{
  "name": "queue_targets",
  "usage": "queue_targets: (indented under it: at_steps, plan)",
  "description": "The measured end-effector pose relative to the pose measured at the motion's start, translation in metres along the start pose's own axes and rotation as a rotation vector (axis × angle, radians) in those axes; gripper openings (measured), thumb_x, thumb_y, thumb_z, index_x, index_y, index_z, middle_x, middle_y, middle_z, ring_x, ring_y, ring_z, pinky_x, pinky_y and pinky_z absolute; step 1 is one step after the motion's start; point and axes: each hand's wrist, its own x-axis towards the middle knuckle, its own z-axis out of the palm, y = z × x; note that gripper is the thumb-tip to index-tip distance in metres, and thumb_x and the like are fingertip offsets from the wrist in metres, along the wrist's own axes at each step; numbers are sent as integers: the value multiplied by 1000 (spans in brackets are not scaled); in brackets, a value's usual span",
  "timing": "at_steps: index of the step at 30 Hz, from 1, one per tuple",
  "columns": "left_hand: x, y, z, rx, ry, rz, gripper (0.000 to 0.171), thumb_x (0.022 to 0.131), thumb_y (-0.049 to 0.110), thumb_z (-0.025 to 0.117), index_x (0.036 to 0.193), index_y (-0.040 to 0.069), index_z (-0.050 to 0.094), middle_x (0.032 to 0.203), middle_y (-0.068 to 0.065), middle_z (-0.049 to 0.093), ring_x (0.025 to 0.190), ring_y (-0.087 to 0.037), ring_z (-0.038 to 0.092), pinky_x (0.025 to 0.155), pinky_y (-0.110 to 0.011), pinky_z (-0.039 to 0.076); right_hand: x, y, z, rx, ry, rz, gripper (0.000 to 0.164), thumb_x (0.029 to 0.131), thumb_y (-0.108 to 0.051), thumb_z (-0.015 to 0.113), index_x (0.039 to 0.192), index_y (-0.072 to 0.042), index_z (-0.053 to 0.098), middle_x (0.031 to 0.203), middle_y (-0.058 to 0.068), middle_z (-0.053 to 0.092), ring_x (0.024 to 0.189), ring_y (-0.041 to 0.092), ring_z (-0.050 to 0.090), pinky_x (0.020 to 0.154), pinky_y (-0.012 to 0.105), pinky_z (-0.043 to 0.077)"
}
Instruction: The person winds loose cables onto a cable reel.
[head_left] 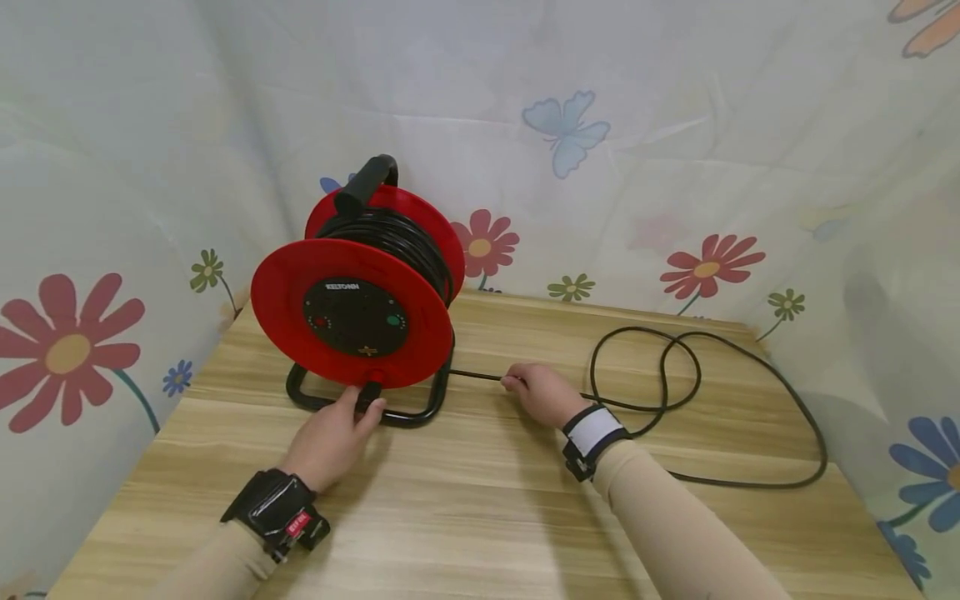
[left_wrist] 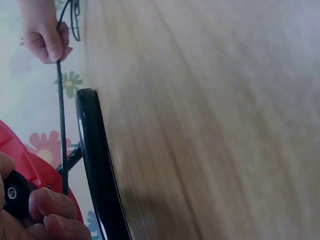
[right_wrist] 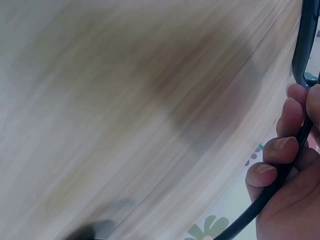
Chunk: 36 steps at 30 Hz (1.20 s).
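A red cable reel (head_left: 281, 287) wound with black cable stands upright on a black tubular frame (head_left: 408, 419) in the head view. At the bottom of its front disc, my left hand (head_left: 324, 442) grips the black crank knob (head_left: 369, 395); the left wrist view shows the knob (left_wrist: 17, 192) up close between thumb and fingers. To the right of the reel, my right hand (head_left: 549, 395) holds the black cable (head_left: 476, 376), which runs straight from the reel to it. Curled fingers (right_wrist: 280, 150) wrap this cable (right_wrist: 260, 205) in the right wrist view.
Loose cable loops (head_left: 806, 408) lie on the right side of the wooden table (head_left: 465, 517). A pale cloth (head_left: 675, 192) printed with flowers and butterflies surrounds the back and sides. The reel's black carrying handle (head_left: 363, 185) points upward.
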Motion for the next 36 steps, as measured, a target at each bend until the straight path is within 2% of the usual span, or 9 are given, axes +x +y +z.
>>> queue_targets:
  at_steps: [7,16,26,36]
  plan:
    - [5,-16,3,-68,-42,-38,52,96,63,35,96,14,53,76,-5,54,69,-24,52,61,-37,40,4,-6,5,-9,6,-13,20,100,-26,53,93,-14,67,80,-4,61,73,12,55,72,35,47]
    - [3,-11,-9,-125,-96,-86,56,97,62,37,80,10,51,65,-3,45,56,-20,44,52,-33,34,7,-9,9,-27,16,-8,20,100,-27,53,93,-15,68,80,-5,62,74,11,57,74,35,47]
    - [5,-18,-10,-172,-91,-95,55,97,59,40,75,10,51,60,-2,43,52,-19,42,50,-33,32,11,-12,16,-31,23,-5,19,100,-27,54,93,-15,68,80,-6,62,75,11,58,75,35,47]
    - [3,-18,-24,-213,-125,-125,50,99,52,44,76,8,51,58,0,42,50,-17,40,47,-30,31,15,-21,22,-36,21,-7,20,100,-27,54,93,-15,68,80,-5,62,75,12,57,75,35,47]
